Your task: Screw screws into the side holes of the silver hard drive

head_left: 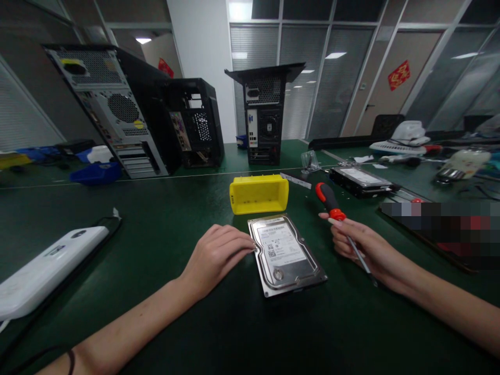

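Note:
A silver hard drive (287,255) with a white label lies flat on the green table. My left hand (219,252) is at its left edge, fingers closed together and the tips touching the rim; whatever they pinch there is too small to make out. To the right of the drive, my right hand (357,242) is closed round a screwdriver (327,197) with a red and black handle. The handle points up and away, and the metal shaft runs down toward my wrist. Just behind the drive a yellow plastic bin (260,195) rests with its opening facing me.
Computer cases (140,114) stand at the back left, with another tower (264,117) behind the bin. A white power strip (50,265) lies on the left. On the right are a second hard drive (361,178), small loose bits and a white bottle-like object (464,162).

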Demonstrator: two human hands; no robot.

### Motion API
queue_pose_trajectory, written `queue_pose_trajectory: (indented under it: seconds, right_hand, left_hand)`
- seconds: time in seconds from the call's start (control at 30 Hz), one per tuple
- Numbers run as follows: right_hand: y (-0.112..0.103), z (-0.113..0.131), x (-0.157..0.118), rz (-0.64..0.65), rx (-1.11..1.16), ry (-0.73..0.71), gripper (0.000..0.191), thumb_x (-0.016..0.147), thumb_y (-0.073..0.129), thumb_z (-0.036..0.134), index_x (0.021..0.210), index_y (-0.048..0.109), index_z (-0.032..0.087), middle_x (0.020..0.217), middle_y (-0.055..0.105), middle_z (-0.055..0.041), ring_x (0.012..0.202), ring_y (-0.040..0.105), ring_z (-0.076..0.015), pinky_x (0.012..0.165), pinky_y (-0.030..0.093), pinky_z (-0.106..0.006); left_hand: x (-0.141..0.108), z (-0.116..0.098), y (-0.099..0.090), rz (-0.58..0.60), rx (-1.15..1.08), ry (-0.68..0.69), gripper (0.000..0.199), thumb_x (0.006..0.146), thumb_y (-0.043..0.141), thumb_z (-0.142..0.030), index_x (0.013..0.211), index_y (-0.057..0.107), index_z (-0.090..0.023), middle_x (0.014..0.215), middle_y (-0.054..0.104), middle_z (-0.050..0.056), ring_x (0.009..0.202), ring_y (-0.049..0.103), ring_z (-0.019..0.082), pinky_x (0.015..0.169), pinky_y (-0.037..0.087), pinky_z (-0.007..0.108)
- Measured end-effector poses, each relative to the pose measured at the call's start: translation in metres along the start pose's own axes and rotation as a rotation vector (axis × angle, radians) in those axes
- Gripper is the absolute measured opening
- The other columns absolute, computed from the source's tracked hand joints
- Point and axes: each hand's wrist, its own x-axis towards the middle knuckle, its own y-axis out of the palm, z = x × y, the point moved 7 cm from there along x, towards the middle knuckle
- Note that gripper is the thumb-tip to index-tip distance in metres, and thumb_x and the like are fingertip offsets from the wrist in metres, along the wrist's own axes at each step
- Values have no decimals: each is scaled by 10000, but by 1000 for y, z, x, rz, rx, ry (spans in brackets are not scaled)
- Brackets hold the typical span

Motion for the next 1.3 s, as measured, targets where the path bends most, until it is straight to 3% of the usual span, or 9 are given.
queue_pose_trajectory:
  seconds: [0.6, 1.3]
  right_hand:
    - [1, -2, 0, 16, -4, -6, 437, 807, 587, 344, 1197, 499, 166, 616, 300, 43, 490, 277, -24, 401, 270, -134]
    - [-2, -7, 1, 60, -18, 5, 464, 821, 571, 363, 1235, 480, 174, 594, 297, 50, 478, 260, -17, 408, 255, -135]
  left_hand:
    - [-2, -4, -4, -91, 71, 65, 126, 917, 505, -174, 984, 606, -208, 979, 673, 4, 852, 597, 156, 749, 346, 324]
    - [-1, -5, -3, -40, 6, 59, 142, 904, 533, -169, 1005, 613, -229, 994, 672, 3, 877, 577, 170, 761, 342, 332]
